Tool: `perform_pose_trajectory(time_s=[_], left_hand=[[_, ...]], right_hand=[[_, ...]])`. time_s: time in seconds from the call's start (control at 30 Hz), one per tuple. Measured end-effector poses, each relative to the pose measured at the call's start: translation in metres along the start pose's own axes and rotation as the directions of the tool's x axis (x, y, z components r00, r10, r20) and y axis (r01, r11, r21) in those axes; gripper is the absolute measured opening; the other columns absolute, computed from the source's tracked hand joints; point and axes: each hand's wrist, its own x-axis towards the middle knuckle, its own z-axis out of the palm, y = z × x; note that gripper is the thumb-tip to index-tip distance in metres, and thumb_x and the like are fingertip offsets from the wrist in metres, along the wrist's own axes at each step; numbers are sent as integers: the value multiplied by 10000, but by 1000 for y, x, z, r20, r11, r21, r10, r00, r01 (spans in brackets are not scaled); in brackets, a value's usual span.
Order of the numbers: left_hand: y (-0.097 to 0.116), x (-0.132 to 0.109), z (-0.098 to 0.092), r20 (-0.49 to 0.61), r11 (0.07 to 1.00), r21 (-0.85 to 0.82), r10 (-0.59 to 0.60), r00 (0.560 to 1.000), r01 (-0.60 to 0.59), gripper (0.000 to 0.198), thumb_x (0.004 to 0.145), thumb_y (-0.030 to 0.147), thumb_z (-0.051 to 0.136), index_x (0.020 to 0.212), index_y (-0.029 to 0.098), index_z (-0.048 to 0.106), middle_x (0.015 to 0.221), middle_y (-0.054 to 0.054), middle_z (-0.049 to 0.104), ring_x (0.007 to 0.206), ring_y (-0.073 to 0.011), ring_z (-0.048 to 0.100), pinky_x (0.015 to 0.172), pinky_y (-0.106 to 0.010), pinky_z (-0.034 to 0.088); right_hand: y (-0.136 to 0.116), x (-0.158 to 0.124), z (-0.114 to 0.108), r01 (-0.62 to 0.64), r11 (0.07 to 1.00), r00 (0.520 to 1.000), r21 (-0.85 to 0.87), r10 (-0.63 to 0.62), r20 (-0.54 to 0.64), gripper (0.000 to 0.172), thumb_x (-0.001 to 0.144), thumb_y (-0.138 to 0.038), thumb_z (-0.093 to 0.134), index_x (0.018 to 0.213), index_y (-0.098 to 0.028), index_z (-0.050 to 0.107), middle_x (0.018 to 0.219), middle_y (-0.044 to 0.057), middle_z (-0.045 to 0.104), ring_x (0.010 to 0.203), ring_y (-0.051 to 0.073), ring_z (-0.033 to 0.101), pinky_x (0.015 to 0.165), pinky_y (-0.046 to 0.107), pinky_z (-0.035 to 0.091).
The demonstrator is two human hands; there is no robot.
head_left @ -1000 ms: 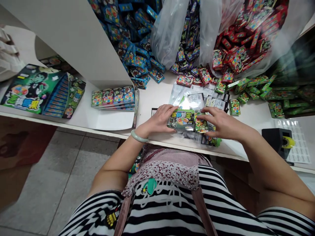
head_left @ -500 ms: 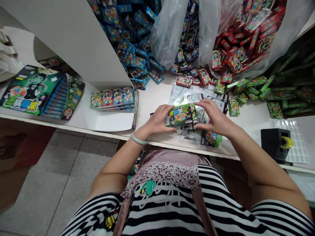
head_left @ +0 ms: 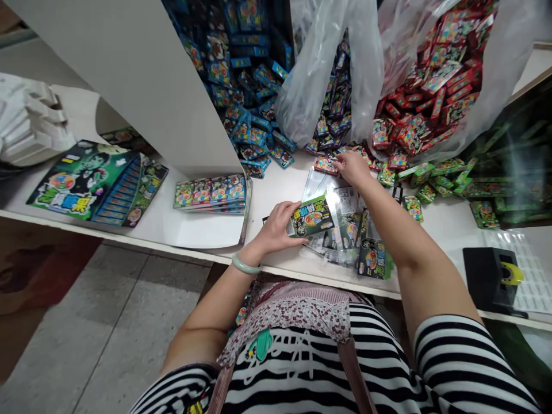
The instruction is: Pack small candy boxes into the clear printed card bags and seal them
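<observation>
My left hand [head_left: 279, 229] is closed on the left end of a green and black candy packet [head_left: 314, 217], held just over the table's front part. Up and to the right, my right hand [head_left: 352, 168] reaches out, its fingertips at a small red candy box [head_left: 325, 165] near the mouths of the bags. Whether those fingers grip the box is hard to make out. Beneath the packet lie clear plastic sleeves [head_left: 342, 198] with dark printed labels. Another green and black packet [head_left: 374, 257] rests by the table's front edge.
Blue boxes [head_left: 254, 135], purple boxes [head_left: 338, 109] and red boxes [head_left: 448, 86] are heaped at the back, partly in clear plastic bags [head_left: 297, 98]. Green boxes [head_left: 448, 171] spill at right. A tape dispenser [head_left: 487, 279] stands near the front edge. Left are a white tray [head_left: 207, 230] and display box [head_left: 81, 184].
My right hand has left the right end of the packet and moved up to the red boxes. My left hand keeps its hold on the packet. The view has shifted slightly.
</observation>
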Motion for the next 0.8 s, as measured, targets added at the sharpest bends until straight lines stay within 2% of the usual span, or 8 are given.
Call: perform_pose_trajectory(time_s=[0.1,0.17,0.33,0.47,0.53,0.63,0.7,0.8], left_hand=[[-1,-3,0,-12,1000,20,-20,1000,20,997,724,555,815,1525,239,311,1347,-152,481,1270,-341,483,1099,-538,446],[-4,-5,-1,-25,999,31,-18,1000,19,996,725,554,815,1525,232,316,1347,-155,483,1267,-344,484,1094,-538,450],[-13,-6,-1,-93,998,48,-30,995,34,981,731,579,801,1518,227,336,1337,-149,495,1247,-339,498,1086,-529,458],[-16,-4,1,-124,997,52,-49,991,56,983,721,571,812,1514,231,339,1331,-145,495,1243,-334,500,1088,-526,457],[-16,-3,3,-110,998,41,-50,993,54,984,718,551,820,1514,230,339,1330,-147,493,1247,-336,497,1090,-526,455],[-14,0,5,-97,998,49,-45,994,49,991,710,531,830,1518,232,340,1330,-148,493,1243,-342,496,1087,-535,452],[-12,2,7,-88,997,64,-38,995,44,999,699,528,838,1516,232,344,1323,-144,493,1233,-344,499,1079,-538,456],[-11,2,8,-76,997,73,-24,997,29,1000,699,544,834,1515,240,343,1314,-135,493,1224,-338,504,1068,-532,465]], right_hand=[[-9,20,12,-60,987,994,-146,72,76,326,797,-382,758,1016,-141,742,1205,217,664,1208,421,548,1045,584,420],[-13,21,15,-118,983,986,-137,133,102,326,743,-351,804,987,-152,719,1154,192,681,1147,391,586,1004,548,456],[-9,6,6,-199,945,978,260,207,-6,121,758,-254,692,831,-192,617,848,35,681,846,220,642,840,394,522],[0,-27,-15,-208,788,973,580,227,40,234,735,-298,692,914,-204,574,800,-1,641,752,187,632,693,335,535],[2,-49,-27,-185,836,980,517,195,35,305,750,-283,686,1024,-201,580,818,11,653,746,200,639,682,340,532],[-1,-78,-41,-81,992,993,95,89,-83,281,797,-212,647,1076,-189,623,995,97,689,887,261,659,787,394,519],[-4,-91,-46,-38,987,999,-158,35,-24,266,815,-221,664,1077,-177,659,1123,154,679,982,312,658,832,424,508],[-1,-98,-49,-12,991,988,-130,32,154,362,845,-326,698,1168,-169,656,1097,146,707,951,307,678,823,420,523]])
